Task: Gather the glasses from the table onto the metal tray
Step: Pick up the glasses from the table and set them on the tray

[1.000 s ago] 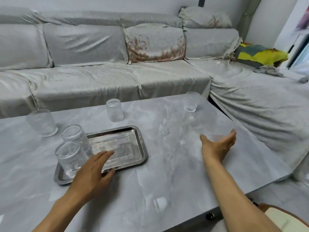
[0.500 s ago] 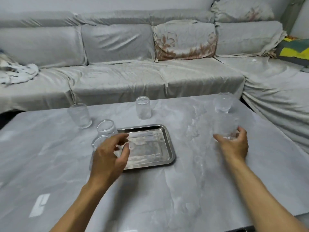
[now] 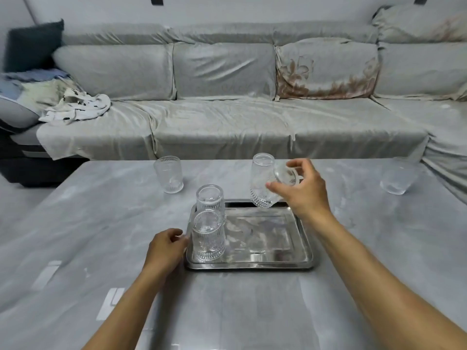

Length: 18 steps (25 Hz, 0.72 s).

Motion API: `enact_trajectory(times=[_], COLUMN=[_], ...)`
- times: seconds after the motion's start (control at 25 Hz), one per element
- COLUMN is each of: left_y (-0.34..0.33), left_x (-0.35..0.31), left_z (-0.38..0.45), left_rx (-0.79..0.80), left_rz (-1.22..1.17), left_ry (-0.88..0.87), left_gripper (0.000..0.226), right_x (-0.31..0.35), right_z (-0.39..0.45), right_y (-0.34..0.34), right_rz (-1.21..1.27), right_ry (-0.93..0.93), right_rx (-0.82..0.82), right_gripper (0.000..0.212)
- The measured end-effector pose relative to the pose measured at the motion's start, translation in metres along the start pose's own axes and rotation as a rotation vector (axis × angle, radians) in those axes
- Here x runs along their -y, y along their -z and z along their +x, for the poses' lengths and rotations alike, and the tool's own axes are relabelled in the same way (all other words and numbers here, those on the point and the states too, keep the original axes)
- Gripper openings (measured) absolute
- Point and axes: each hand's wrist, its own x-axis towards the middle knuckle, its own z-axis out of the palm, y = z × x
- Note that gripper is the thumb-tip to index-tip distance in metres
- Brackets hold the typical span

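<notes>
Clear ribbed drinking glasses partway gathered on a pale grey marble-look table (image 3: 101, 223), with a rectangular shiny metal tray (image 3: 307, 258) at centre. Two of them upside down on the tray's left side, one behind the other and all but touching: the near tray glass (image 3: 208, 236) by the front left corner, the far tray glass (image 3: 210, 200) by the back left corner. Rest of the tray bare.

Right hand (image 3: 303, 190) raised over the tray's back right corner, thumb and fingers wrapped around a tipped glass (image 3: 286, 174) and closed on it, clear of the table. Directly to its left, and overlapping it in view, an upturned glass (image 3: 261, 183) with its ribbed end at the tray's back edge; on the table or on the rim, impossible to tell.

Left hand (image 3: 164, 248) low on the table at the tray's left edge, fingers loosely curled and holding nothing, fingertips at the rim just beside the near tray glass.

Two more out on the table: a left upright glass (image 3: 168, 174) beyond the tray's back left corner, and a far right glass (image 3: 398, 178) well apart near the table's right edge.

Behind, a long sofa under a grey fabric cover (image 3: 214, 127), a floral cushion (image 3: 326, 69) against its back and crumpled white clothing (image 3: 75, 107) at its left end.
</notes>
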Motion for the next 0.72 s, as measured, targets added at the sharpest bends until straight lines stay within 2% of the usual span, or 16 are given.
enact_trajectory(times=[0.08, 0.16, 0.24, 0.4, 0.6, 0.72], left_y=[0.001, 0.001, 0.001, -0.004, -0.004, -0.006], left_x=[0.003, 0.008, 0.012, 0.017, 0.017, 0.020], left_z=[0.007, 0.015, 0.018, 0.022, 0.023, 0.023], left_rx=[0.046, 0.080, 0.097, 0.080, 0.081, 0.073], left_rz=[-0.016, -0.030, -0.061, -0.069, -0.043, -0.026], left_ry=[-0.018, -0.022, -0.014, -0.043, -0.080, -0.067], left_gripper=[0.007, 0.018, 0.018, 0.014, 0.009, 0.014], right_x=[-0.010, -0.019, -0.024, -0.023, -0.026, -0.029], right_z=[0.000, -0.003, -0.003, 0.001, 0.000, -0.002], right_y=[-0.029, -0.050, -0.067, -0.087, -0.089, -0.082], right_rz=[-0.175, -0.305, -0.366, -0.413, -0.447, -0.322], right_ry=[0.027, 0.071, 0.120, 0.204, 0.222, 0.180], right_rx=[0.126, 0.199, 0.232, 0.293, 0.364, 0.391], right_gripper=[0.056, 0.057, 0.058, 0.061, 0.067, 0.075])
